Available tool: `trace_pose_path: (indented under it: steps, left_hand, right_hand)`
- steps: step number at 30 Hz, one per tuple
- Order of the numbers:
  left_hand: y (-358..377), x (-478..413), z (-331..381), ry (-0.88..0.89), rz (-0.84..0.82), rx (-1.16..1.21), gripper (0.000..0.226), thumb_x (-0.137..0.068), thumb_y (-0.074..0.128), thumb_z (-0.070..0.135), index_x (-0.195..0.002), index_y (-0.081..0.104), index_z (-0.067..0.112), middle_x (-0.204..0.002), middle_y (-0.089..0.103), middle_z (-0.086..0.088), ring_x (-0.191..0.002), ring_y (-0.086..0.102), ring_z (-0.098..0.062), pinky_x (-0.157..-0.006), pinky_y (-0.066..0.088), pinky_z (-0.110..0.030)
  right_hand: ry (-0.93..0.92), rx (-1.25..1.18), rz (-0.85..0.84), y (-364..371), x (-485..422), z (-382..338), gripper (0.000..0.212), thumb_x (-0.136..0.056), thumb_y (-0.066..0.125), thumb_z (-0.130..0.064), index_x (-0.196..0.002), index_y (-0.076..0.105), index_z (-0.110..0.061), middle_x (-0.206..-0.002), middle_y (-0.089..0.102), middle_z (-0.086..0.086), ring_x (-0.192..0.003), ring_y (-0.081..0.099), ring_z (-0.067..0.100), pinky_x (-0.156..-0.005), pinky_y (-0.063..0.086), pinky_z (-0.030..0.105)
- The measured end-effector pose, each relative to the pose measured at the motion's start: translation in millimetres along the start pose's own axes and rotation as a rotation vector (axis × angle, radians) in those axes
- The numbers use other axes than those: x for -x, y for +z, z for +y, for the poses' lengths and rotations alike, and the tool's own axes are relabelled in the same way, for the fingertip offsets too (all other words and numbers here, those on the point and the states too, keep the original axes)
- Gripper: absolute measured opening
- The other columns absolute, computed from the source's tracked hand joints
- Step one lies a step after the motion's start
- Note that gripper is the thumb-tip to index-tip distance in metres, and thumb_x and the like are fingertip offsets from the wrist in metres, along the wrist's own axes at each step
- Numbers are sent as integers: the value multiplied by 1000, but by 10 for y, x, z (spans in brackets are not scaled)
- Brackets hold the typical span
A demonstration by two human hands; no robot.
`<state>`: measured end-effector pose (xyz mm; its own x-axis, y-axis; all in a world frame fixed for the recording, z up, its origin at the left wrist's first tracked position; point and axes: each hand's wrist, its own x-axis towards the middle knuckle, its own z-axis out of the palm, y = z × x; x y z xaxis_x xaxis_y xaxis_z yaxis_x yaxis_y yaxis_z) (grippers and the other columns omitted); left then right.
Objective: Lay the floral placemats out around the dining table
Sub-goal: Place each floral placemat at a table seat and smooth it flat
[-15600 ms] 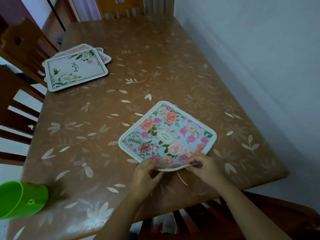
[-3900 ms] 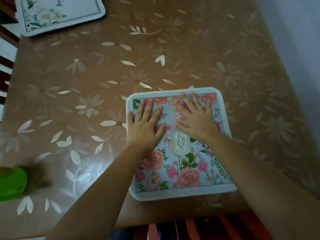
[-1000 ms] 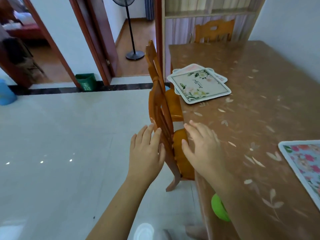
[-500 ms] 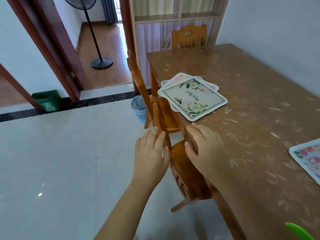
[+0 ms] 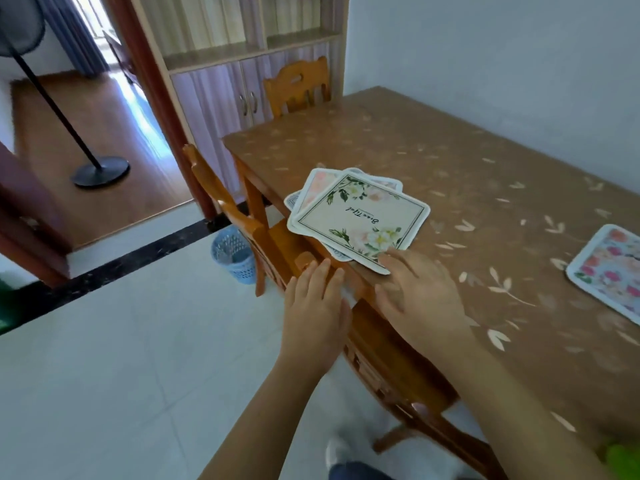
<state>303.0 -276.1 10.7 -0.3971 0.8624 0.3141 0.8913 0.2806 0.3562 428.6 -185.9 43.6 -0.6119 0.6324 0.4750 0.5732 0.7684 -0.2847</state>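
A fanned stack of floral placemats [image 5: 358, 218] lies at the near-left edge of the dining table [image 5: 467, 174], a cream one with white flowers on top, its corners overhanging the edge. My right hand [image 5: 417, 296] is over the table just below the stack, fingers spread, its fingertips at the top mat's near corner. My left hand [image 5: 317, 315] hovers open beside the table edge, above a chair back. A blue and pink floral placemat [image 5: 609, 270] lies flat at the table's right, cut off by the frame.
Wooden chairs stand along the left side [image 5: 228, 209], under my hands [image 5: 408, 386] and at the far end [image 5: 296, 86]. A blue wastebasket [image 5: 233, 252] sits on the tiled floor, a standing fan [image 5: 98, 171] in the doorway. A green cup [image 5: 623, 460] shows at bottom right. A cabinet stands behind.
I have moved from the laid blue and pink mat along the table's left side toward the stack. Both hands have come forward; my right hand now reaches the stack's near corner.
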Motion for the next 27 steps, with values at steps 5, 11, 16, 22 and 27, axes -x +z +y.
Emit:
trace_pose_path:
  steps: [5, 11, 16, 22, 27]
  left_hand:
    - [209, -588, -276, 31, -18, 6, 41, -91, 50, 25, -130, 45, 17, -141, 42, -7, -134, 29, -26, -106, 10, -41]
    - [433, -1263, -494, 125, -104, -58, 40, -82, 64, 16, -119, 55, 7, -129, 54, -16, -122, 45, -35, -101, 34, -52]
    - [648, -1730, -582, 209, -122, -42, 40, -76, 70, 13, -114, 58, 4, -121, 59, -18, -116, 51, -37, -95, 38, -53]
    - [930, -2088, -814, 321, -200, 22, 39, -72, 71, 5, -109, 60, -2, -113, 62, -24, -107, 57, -40, -88, 43, -57]
    - [1227, -2327, -1019, 406, -352, 91, 38, -74, 69, 4, -109, 59, -6, -113, 61, -27, -107, 56, -41, -90, 45, -57]
  right_hand:
    - [94, 9, -16, 308, -368, 198, 35, -76, 69, -17, -109, 61, -7, -113, 64, 15, -105, 59, 34, -89, 47, 54]
    - [184, 21, -79, 681, -864, 522, 39, -75, 68, -19, -111, 59, -8, -117, 62, 13, -107, 57, 34, -90, 44, 50]
    - [226, 37, -87, 876, -1167, 815, 41, -75, 69, -17, -113, 59, -6, -117, 62, 15, -108, 57, 34, -90, 46, 53]
    - [266, 57, -115, 1224, -1249, 977, 40, -74, 70, -18, -110, 61, -6, -112, 65, 13, -105, 59, 32, -90, 46, 49]
    - [307, 45, -194, 1625, -1221, 960, 38, -71, 72, -21, -105, 63, -7, -106, 67, 12, -100, 61, 31, -88, 48, 47]
